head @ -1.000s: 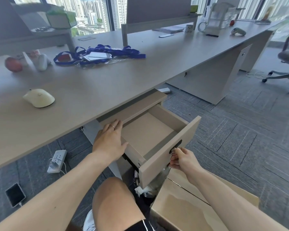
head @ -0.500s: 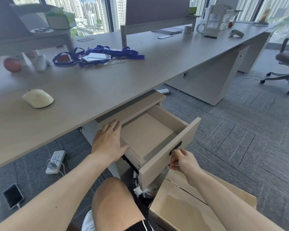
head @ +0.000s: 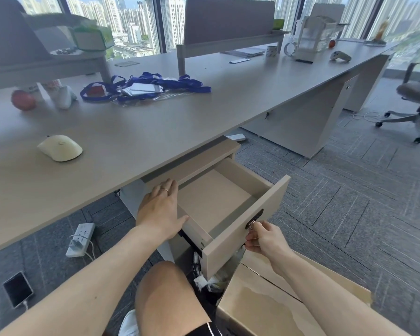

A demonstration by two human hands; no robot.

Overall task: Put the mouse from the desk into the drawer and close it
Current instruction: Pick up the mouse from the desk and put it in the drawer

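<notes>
Drawer (head: pixel 214 204) pulled open under the table (head: pixel 136 132), nothing visible inside. Left hand (head: pixel 159 209) lies flat, fingers spread, on its left side wall. Right hand (head: pixel 263 238) pinches the key at the front-panel lock. Cream mouse (head: pixel 60 147) sits on the table, well left.

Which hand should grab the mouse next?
Probably the left hand: it rests flat on the drawer side nearest the mouse, while the right hand pinches the front's key.
</notes>
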